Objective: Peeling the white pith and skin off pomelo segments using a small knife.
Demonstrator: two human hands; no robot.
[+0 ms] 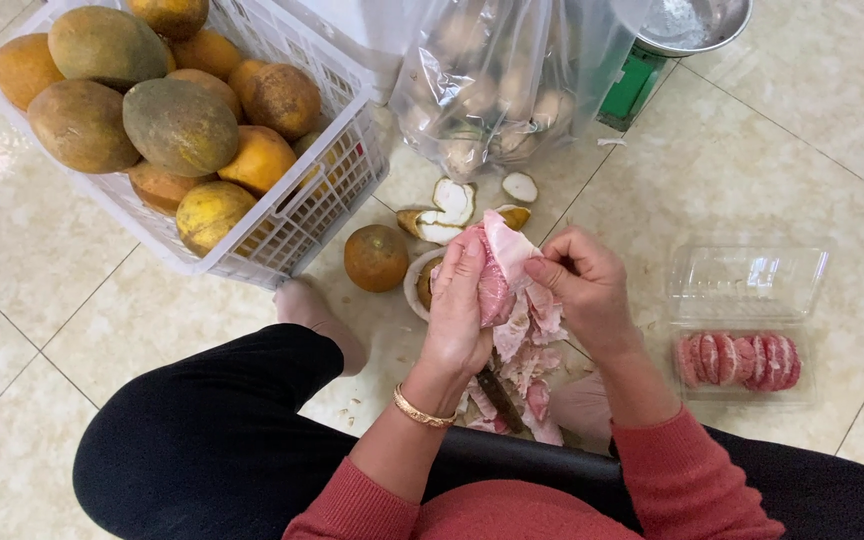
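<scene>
Her left hand [460,305] cups a pink pomelo segment [497,285] from the side, fingers closed around it, while the right hand [584,285] pinches its pale membrane at the top, thumb and fingers together. Below both hands a heap of torn peel [530,375] lies on the floor, with a knife [500,398] in it. Beyond the left hand sits a white basket [337,170] of pomelos; beside the right hand, a clear tray [747,285] holds peeled segments [740,360].

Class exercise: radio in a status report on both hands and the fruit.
Left hand and right hand both gripping pink pomelo segment, membrane peeling. Peel scraps piled below. Nothing blocking.
</scene>
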